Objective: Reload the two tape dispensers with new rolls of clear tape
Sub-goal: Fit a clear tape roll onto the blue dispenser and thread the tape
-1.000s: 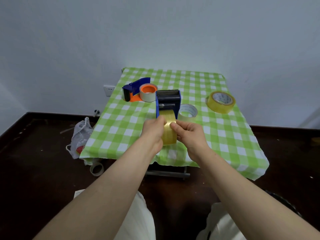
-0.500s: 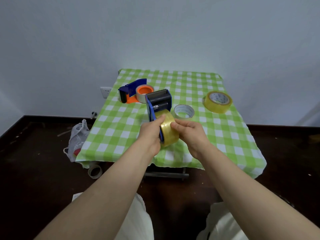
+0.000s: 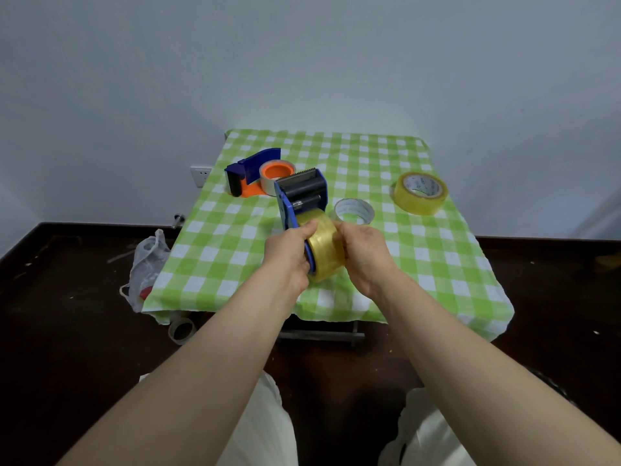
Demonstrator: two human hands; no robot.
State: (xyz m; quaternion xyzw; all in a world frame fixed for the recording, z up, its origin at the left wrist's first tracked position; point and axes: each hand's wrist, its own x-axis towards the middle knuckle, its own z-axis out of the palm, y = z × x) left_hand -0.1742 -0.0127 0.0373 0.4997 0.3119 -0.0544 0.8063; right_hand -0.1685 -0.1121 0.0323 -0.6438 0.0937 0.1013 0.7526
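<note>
I hold a blue tape dispenser (image 3: 301, 192) above the near middle of the table, its toothed blade end pointing away from me. A yellowish clear tape roll (image 3: 325, 247) sits in its near end. My left hand (image 3: 289, 252) grips the dispenser's blue side plate and the roll's left edge. My right hand (image 3: 364, 250) is closed on the roll's right side. A second blue and orange dispenser (image 3: 255, 176) with a thin roll lies at the back left of the table. A full yellowish roll (image 3: 420, 192) lies at the right.
A nearly empty white tape core (image 3: 354, 211) lies just beyond my right hand. The green checked tablecloth (image 3: 215, 243) hangs over the table's front edge. On the dark floor at the left sit a plastic bag (image 3: 145, 270) and an empty core (image 3: 182, 329).
The dispenser has turned from facing straight away to angled left, showing its blue side plate. Both hands stayed on it and on the roll.
</note>
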